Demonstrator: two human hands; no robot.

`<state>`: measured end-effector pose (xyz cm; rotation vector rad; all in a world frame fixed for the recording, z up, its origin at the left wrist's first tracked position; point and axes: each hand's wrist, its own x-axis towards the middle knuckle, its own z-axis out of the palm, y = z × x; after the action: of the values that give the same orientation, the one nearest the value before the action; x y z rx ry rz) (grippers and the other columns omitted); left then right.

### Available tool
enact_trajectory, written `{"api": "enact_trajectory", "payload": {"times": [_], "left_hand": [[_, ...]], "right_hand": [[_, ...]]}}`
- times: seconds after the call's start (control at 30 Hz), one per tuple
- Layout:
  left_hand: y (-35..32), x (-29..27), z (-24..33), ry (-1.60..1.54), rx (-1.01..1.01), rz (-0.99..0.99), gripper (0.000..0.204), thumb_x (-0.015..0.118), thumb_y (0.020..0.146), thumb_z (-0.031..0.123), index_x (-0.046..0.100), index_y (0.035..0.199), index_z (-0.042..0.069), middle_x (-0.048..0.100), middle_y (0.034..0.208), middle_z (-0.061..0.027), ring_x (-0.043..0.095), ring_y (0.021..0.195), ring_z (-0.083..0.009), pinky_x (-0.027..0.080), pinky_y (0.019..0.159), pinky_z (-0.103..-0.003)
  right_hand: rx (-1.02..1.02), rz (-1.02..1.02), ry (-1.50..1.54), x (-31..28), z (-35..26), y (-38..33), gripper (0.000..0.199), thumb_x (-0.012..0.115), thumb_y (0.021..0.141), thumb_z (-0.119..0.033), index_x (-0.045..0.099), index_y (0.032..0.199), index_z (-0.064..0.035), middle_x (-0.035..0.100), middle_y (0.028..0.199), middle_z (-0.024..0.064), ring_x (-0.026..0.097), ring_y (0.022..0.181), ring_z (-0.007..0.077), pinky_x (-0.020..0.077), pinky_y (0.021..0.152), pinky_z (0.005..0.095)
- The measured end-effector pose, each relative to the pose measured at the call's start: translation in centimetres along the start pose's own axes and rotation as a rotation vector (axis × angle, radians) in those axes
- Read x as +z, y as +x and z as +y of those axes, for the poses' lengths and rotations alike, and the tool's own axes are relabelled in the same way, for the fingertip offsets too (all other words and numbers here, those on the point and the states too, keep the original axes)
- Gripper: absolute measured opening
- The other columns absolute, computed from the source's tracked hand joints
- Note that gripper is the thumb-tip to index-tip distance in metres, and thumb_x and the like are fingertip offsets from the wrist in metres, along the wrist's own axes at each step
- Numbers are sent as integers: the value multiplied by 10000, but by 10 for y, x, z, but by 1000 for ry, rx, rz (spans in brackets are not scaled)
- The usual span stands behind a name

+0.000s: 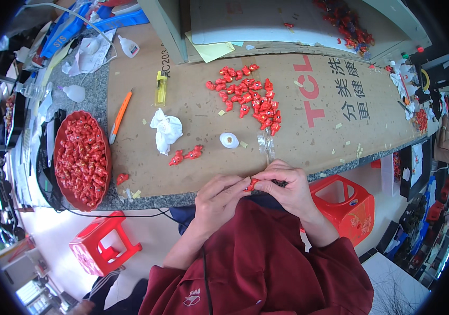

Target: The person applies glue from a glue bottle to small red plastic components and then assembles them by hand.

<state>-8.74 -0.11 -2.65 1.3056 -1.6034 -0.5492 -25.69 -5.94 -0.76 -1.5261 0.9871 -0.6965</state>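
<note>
At the near edge of the table, a small glossy red figurine [251,184] is pinched between the fingertips of my left hand [219,200] and my right hand [288,188]. Both hands are closed, with thumbs and forefingers meeting around it; my fingers cover part of it. Just beyond my left hand lie a couple of similar red figurines [186,155]. A white bottle [228,140], seen from above, stands farther off. Beyond it is a loose cluster of red figurines [256,100]. A crumpled white cloth or tissue [166,131] lies to the left.
A red oval basket [110,157] full of red pieces sits at the left. Beside it lies an orange cutter knife [121,115]; a yellow translucent object [161,89] is farther back. Brown cardboard [203,113] covers the table. Red stools [101,244] stand below, on either side of me.
</note>
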Motion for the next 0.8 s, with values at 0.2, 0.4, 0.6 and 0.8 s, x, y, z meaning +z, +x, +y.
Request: {"api": "enact_trajectory", "payload": {"times": [0.2, 0.4, 0.6, 0.8], "left_hand": [[-5, 3, 0, -184, -206, 10, 275, 663, 643, -110, 679, 881, 26, 631, 845, -76, 612, 736, -168, 519, 584, -242], [-4, 2, -4, -83, -35, 30, 296, 672, 620, -108, 678, 879, 37, 630, 824, -76, 618, 722, -184, 522, 571, -246], [-5, -1, -4, -73, -49, 59, 292, 690, 607, -87, 675, 872, 36, 631, 813, -75, 618, 714, -182, 516, 567, -246], [-5, -6, -7, -51, -88, 61, 275, 680, 615, -98, 677, 859, 28, 637, 806, -73, 618, 704, -176, 503, 563, -240]], "right_hand": [[-114, 32, -18, 6, 4, -3, 159, 680, 703, -20, 666, 858, 6, 647, 734, 62, 540, 701, 149, 436, 649, 262], [-153, 82, -57, 12, 7, -6, 166, 673, 691, -7, 669, 857, 1, 652, 726, 63, 547, 706, 156, 437, 661, 264], [-173, 102, -68, 18, 6, -3, 166, 668, 690, 0, 670, 856, -1, 651, 729, 66, 547, 703, 162, 438, 663, 269], [-197, 91, -86, 22, 4, 3, 168, 671, 687, 2, 666, 854, 0, 651, 737, 67, 548, 699, 168, 443, 657, 270]]}}
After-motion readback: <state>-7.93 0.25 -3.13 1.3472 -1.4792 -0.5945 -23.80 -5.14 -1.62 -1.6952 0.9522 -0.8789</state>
